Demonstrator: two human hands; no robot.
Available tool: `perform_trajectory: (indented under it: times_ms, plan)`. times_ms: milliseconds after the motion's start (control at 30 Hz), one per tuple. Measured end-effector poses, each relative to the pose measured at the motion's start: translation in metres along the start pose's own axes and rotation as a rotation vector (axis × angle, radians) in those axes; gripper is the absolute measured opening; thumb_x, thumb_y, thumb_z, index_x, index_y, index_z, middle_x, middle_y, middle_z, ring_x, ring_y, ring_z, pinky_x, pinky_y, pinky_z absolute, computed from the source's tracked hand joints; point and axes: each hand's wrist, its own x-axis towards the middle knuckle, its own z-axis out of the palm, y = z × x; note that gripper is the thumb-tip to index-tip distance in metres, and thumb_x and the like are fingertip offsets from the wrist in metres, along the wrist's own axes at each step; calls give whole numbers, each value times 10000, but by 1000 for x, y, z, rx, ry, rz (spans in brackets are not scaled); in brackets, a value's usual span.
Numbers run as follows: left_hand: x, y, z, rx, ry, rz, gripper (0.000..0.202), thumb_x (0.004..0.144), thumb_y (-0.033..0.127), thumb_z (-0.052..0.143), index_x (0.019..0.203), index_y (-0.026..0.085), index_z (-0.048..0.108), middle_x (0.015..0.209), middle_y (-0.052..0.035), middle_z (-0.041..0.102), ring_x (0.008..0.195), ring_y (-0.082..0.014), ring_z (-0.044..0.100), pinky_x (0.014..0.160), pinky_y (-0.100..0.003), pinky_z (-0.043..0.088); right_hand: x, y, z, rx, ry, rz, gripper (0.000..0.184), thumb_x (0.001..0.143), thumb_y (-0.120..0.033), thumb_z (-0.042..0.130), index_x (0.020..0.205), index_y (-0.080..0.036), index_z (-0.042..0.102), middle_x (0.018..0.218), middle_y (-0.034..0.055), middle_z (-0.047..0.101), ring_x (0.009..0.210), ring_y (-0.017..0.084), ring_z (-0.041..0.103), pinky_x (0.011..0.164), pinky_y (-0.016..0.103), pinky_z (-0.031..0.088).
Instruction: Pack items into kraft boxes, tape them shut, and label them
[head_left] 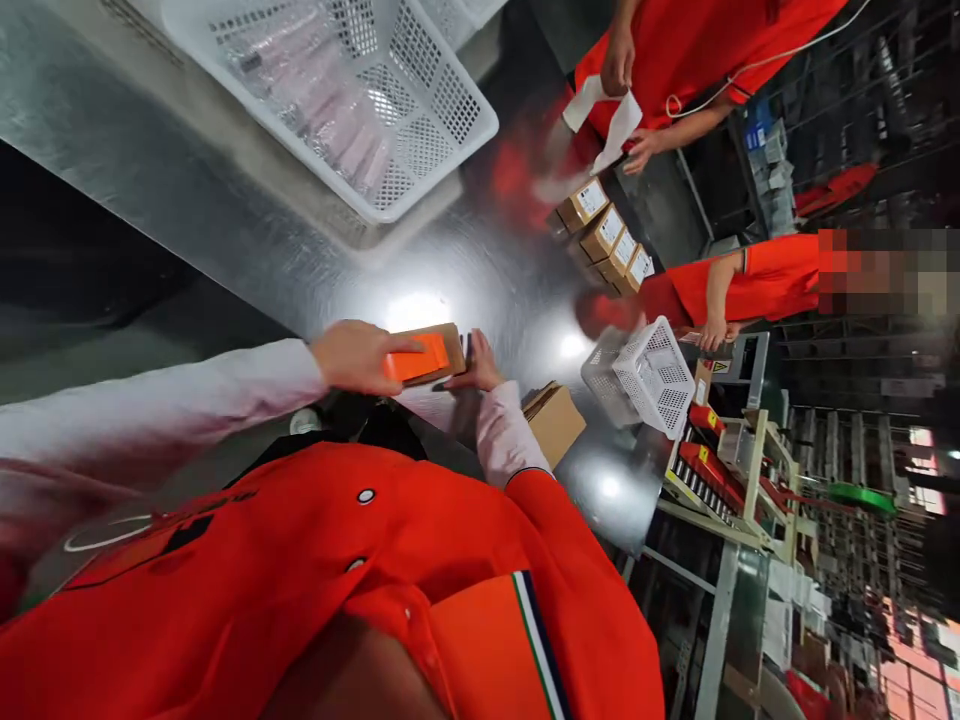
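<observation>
My left hand (pixel 358 356) is closed on a flat orange tool (pixel 414 360) and presses it onto the top of a small brown cardboard box (pixel 448 345) on the shiny metal table (pixel 225 230). My right hand (pixel 475 366) is curled against the right end of that box, steadying it. Both pale pink sleeves reach in over my orange shirt. Most of the box is hidden under the tool and my fingers.
A large white mesh basket (pixel 420 120) with clear-bagged items stands at the back. Another plain carton (pixel 555 420) lies right of my hands, next to a small white basket (pixel 654 376). Several labelled boxes (pixel 609 232) sit in a row near two people in orange. A roller conveyor (pixel 705 480) runs at right.
</observation>
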Motion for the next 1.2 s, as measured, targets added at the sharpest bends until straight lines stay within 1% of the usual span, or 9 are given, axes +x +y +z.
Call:
perform_trajectory:
  times_ms: [100, 200, 333, 467, 567, 733, 867, 1000, 1200]
  plan:
    - [52, 50, -22, 77, -94, 18, 694, 909, 491, 649, 1547, 220, 687, 1185, -189, 795, 1098, -388, 757, 904, -424, 540, -4, 10, -18, -85, -24, 1, 1570, 395, -283, 1093, 1731, -58, 299, 1788, 336, 203, 1712, 444, 184, 1393, 576, 231]
    - [72, 67, -27, 115, -144, 8, 644, 893, 479, 685, 1442, 149, 758, 1182, -205, 787, 1093, -370, 755, 897, -403, 532, 15, 3, -10, -170, -124, -208, 1388, 523, -263, 1035, 1716, -75, 350, 1768, 284, 303, 1677, 420, 269, 1369, 559, 300]
    - [37, 26, -22, 158, -203, -64, 715, 870, 482, 701, 1543, 241, 696, 1144, -152, 794, 1029, -321, 750, 903, -378, 526, 38, -2, 5, -221, -137, -306, 1196, 604, -232, 947, 1680, -143, 434, 1719, 229, 393, 1575, 426, 415, 1274, 600, 440]
    - [-31, -38, -4, 257, -294, -169, 781, 864, 574, 656, 1603, 321, 632, 1057, -112, 804, 961, -315, 744, 853, -344, 522, 45, 2, 12, -202, -130, -393, 1199, 555, -225, 934, 1649, -118, 454, 1676, 237, 425, 1570, 422, 420, 1318, 581, 396]
    - [-62, -56, 16, 259, -332, -194, 790, 908, 567, 601, 1659, 327, 561, 1018, -105, 799, 967, -325, 749, 834, -334, 517, 48, 2, 17, -191, -142, -453, 1202, 521, -212, 933, 1622, -91, 468, 1650, 250, 445, 1578, 420, 409, 1358, 563, 340]
    - [-72, -46, 46, 222, -275, -213, 772, 937, 493, 625, 1665, 245, 554, 1164, -168, 799, 1082, -390, 746, 905, -409, 537, 49, -1, 16, -178, -164, -436, 1213, 497, -204, 932, 1615, -104, 473, 1663, 251, 420, 1585, 427, 399, 1375, 561, 310]
    - [-70, -41, 71, 161, -318, -268, 678, 928, 352, 620, 1545, 73, 618, 1284, -241, 768, 1164, -396, 734, 917, -406, 539, 48, -7, 9, -166, -181, -391, 1203, 499, -207, 926, 1614, -116, 485, 1670, 252, 406, 1602, 437, 372, 1375, 586, 288]
    - [-48, -20, 90, -39, -190, -383, 961, 929, 463, 594, 1652, -113, 333, 1188, -319, 764, 1143, -416, 740, 908, -417, 526, 42, -14, 6, -148, -209, -358, 1247, 490, -214, 941, 1632, -65, 464, 1669, 267, 388, 1617, 425, 348, 1389, 547, 271]
    - [-29, 0, 104, -127, -157, -315, 916, 810, 442, 631, 1546, -87, 499, 1170, -346, 765, 1140, -459, 754, 892, -440, 545, 34, -18, 4, -27, -83, -214, 1221, 492, -176, 960, 1605, -64, 469, 1664, 252, 396, 1621, 357, 376, 1395, 449, 288]
